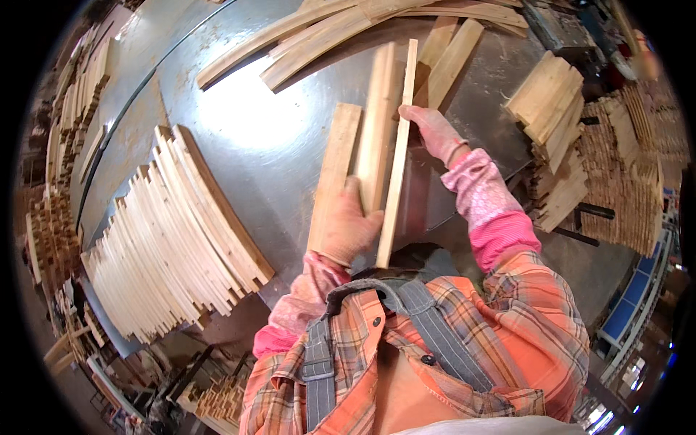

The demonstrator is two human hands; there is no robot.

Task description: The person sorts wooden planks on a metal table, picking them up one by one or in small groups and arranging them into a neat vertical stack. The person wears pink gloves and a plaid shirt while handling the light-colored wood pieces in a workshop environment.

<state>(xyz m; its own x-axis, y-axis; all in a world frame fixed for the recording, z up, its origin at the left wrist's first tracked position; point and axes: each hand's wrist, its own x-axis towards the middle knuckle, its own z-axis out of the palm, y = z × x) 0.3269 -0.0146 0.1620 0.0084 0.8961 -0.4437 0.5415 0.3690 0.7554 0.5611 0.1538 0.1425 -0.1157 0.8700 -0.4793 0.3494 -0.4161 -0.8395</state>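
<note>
1. The left hand (348, 226), in a pink work glove, lies flat with fingers spread on the near ends of two flat wooden boards (355, 163) that rest side by side on the grey metal counter (254, 138); it presses down on them and is not closed around either.
2. The right hand (433, 130), also gloved, is clamped on a thin wooden slat (398, 156) standing on its edge just right of the boards, gripping it about halfway along its length.
3. The slat runs from near the person's chest away toward the far side of the counter and touches the right-hand board along its side.
4. To the left, a fanned stack of curved wooden strips (170, 239) lies on the counter, well apart from the hands.
5. At the far edge lie several long curved wooden pieces (326, 29), and two short boards (449, 61) sit just beyond the right hand.
6. On the right, stacks of short wooden blocks (554, 123) are piled beside the counter.
</note>
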